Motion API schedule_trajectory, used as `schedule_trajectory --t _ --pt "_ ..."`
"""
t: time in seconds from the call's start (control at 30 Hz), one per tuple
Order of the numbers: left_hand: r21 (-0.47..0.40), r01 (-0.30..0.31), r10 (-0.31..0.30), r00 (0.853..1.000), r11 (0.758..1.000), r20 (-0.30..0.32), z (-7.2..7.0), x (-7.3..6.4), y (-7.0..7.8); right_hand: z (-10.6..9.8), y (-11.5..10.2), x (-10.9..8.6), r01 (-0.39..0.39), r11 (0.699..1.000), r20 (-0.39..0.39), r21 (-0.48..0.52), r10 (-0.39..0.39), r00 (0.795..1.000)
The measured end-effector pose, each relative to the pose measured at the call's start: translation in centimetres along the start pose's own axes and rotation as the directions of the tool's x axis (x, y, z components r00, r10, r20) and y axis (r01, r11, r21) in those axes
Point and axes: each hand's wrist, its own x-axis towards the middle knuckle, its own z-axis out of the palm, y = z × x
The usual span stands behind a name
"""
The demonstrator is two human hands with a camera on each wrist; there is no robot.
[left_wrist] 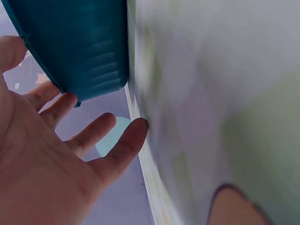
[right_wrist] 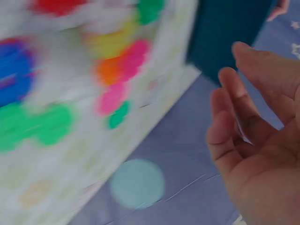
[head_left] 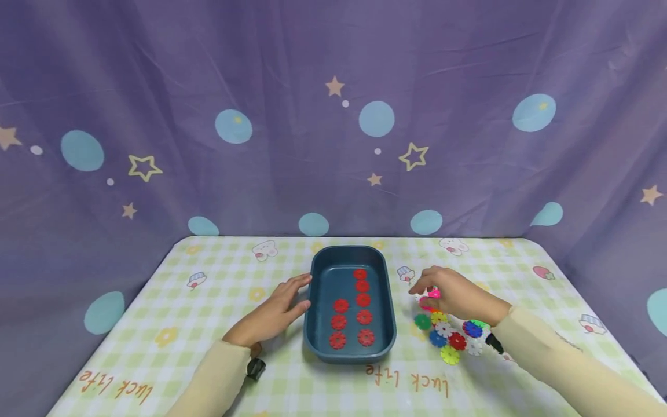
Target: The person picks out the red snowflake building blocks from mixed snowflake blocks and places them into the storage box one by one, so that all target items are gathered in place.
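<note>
A dark teal rectangular tray (head_left: 350, 354) stands on the table with two columns of red notched plastic discs (head_left: 366, 337) lying inside. My left hand (head_left: 273, 315), fingers spread, touches the tray's left side; the left wrist view shows fingertips against its wall (left_wrist: 70, 56). To the right of the tray, my right hand (head_left: 453, 292) hovers over a loose pile of flower-shaped discs, among them yellow (head_left: 450, 355), blue (head_left: 438, 338) and green (head_left: 422, 322) ones. Its fingers bend loosely, and nothing shows between them in the right wrist view (right_wrist: 262, 117). The hand hides part of the pile.
A green-and-white checked cloth (head_left: 208, 324) covers the table. Behind it hangs a purple curtain (head_left: 292, 145) with stars and balloons. Pink discs (right_wrist: 112, 96) and bright green discs (right_wrist: 54, 124) lie at the pile's far and outer sides.
</note>
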Motion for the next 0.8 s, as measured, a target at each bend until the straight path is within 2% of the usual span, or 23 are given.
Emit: schedule_trajectory --t 0.17,0.33,0.4,0.53,0.63,0.8 --pt "0.001 -0.006 0.006 1.0 1.0 -0.003 0.0 -0.1 0.0 -0.1 1.6 -3.4 -0.126 0.992 0.104 0.021 0.124 0.987" --pt "0.002 -0.011 0.011 1.0 1.0 -0.007 0.0 -0.1 0.0 0.8 2.2 -6.1 -0.14 0.985 0.164 0.103 0.122 0.979" --pt "0.004 -0.012 0.012 1.0 1.0 -0.008 0.0 -0.2 0.0 1.4 2.4 -6.8 -0.128 0.985 0.155 0.115 0.11 0.982" --pt "0.009 -0.009 0.009 1.0 1.0 -0.006 0.0 -0.2 -0.1 2.4 2.6 -7.6 -0.098 0.99 0.079 0.101 0.09 0.993" --pt "0.006 -0.006 0.006 1.0 1.0 -0.005 0.0 -0.2 -0.1 2.9 2.4 -7.8 -0.102 0.99 0.038 0.098 0.099 0.994" --pt "-0.001 -0.008 0.008 1.0 1.0 -0.006 0.0 -0.1 0.0 3.3 2.1 -7.8 -0.136 0.984 0.019 0.112 0.135 0.991"
